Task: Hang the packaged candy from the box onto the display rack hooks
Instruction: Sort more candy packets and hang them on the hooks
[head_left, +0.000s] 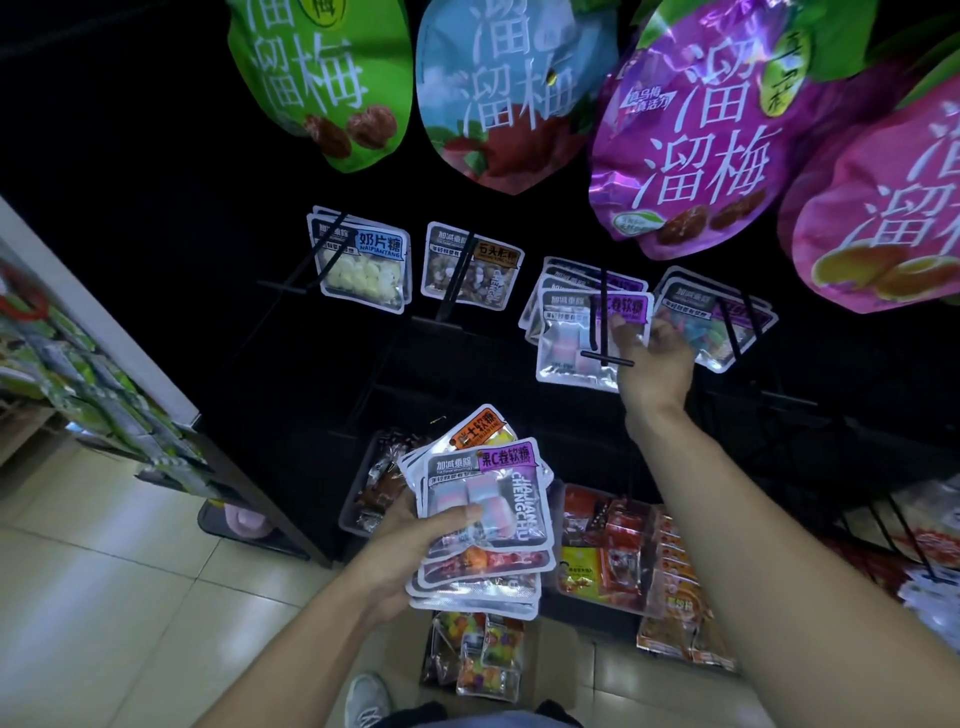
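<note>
Several clear, purple-labelled candy packs (483, 499)

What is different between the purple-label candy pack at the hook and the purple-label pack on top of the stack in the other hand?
The pack at the hook hangs at the rack, pinched at its top corner by the right hand; the top pack of the stack lies tilted on other packs, with the left hand gripping the stack. The first has hung packs behind it; the second has an orange-label pack behind. Both show the same purple label and pink-white candy.
</note>
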